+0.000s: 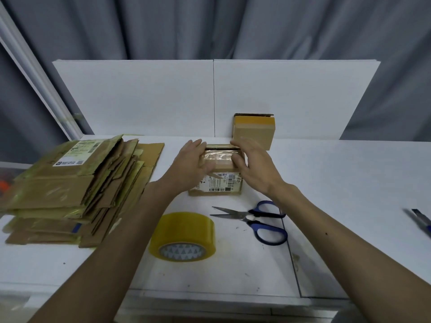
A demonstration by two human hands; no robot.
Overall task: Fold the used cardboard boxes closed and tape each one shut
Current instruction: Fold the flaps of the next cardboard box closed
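Blurred dark tool (419,220), cropped by right edge; box label (218,183) unreadably small.

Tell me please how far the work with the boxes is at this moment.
Done, it seems: one small box stands closed with yellowish tape against the back board. In hand: the left hand and right hand press the flaps of a labelled box shut; a dark gap shows at its seam. Left: taping it with the tape roll and scissors lying nearby, then the stack of flattened boxes.

Head view, forward-down, close over table (338,183)
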